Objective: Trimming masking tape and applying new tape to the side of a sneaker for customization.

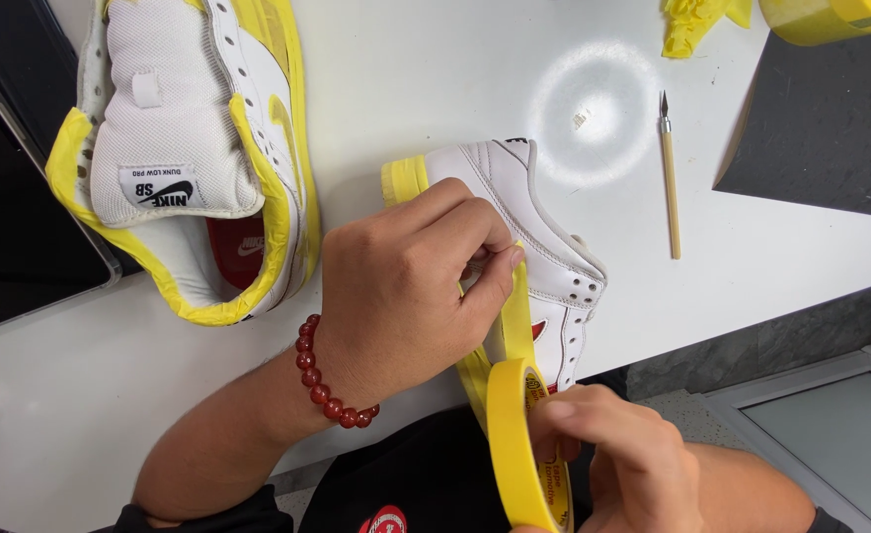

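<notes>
- Left hand (401, 291) pressed on the white shoe (544, 247), fingers (490, 259) pinched narrow on a strip of yellow tape (516, 316) against the shoe's side.
- Red bead bracelet (319, 380) round the left wrist.
- Right hand (618, 444) low at the near edge of the bench (455, 79), fingers closed around a roll of yellow tape (514, 444), roll held upright on its edge.
- Strip running taut from the roll up to the pinch point on the shoe.
- White shoe lying at the near edge of the bench, middle of the view, toe end away from the body, yellow tape already wrapped over the sole at its far end; perforated panel and a red patch visible on its side.
- Second shoe (189, 148) at the far left of the bench, opening up, well apart from the first, tongue folded out, yellow tape along its rim and sides, red insole showing inside.
- Craft knife (670, 178) with a pale wooden handle lying to the right of the white shoe, blade pointing to the far edge, touching nothing.
- Crumpled yellow tape scrap (697, 22) at the far edge, right of centre.
- Another yellow tape roll (831, 18) at the far right corner, resting on a dark mat (831, 128).
- Dark flat tray or screen (11, 197) at the left edge, partly under the second shoe; which it is, cannot tell.
</notes>
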